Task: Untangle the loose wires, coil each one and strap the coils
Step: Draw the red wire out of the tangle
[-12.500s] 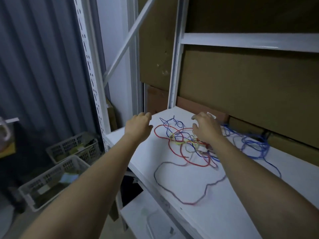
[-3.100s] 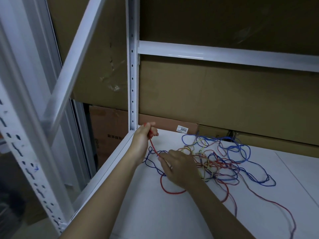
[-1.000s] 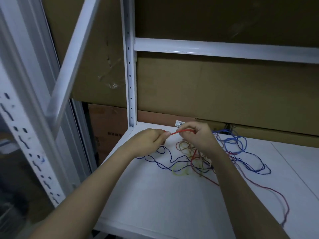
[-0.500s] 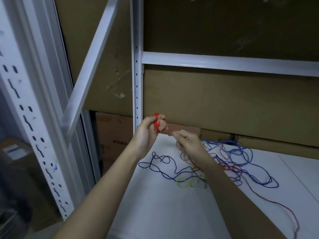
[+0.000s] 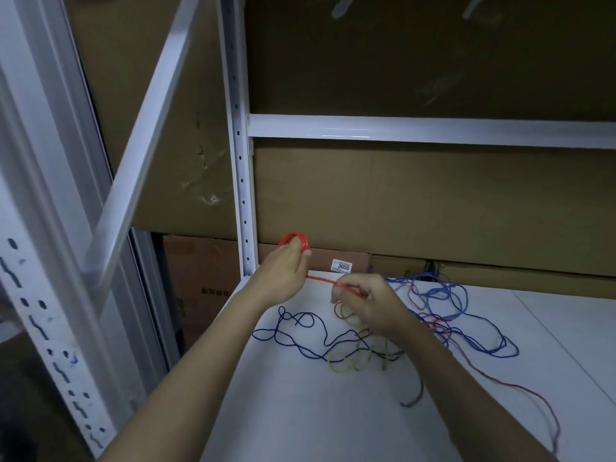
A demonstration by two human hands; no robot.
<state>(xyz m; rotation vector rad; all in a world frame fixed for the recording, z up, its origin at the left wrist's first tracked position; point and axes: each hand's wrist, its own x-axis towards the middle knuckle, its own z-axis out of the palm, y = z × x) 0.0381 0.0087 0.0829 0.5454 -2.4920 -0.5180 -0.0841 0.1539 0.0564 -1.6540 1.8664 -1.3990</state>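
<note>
Red wire [image 5: 320, 281] coiled round left fingers [image 5: 301, 253]

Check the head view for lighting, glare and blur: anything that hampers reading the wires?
Head view: dim and bluish; a glare streak on the white crossbeam; wide-angle bending of the rack uprights; the red coil in the left hand reads clearly; the trailing red wire blurs at right.

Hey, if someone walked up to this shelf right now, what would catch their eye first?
Probably the bright red coil that the left hand holds up near the white post, with a red strand running to the right hand, which pinches it. Next, the tangle of blue wire and a small yellow loop lying on the white shelf below the hands.
</note>
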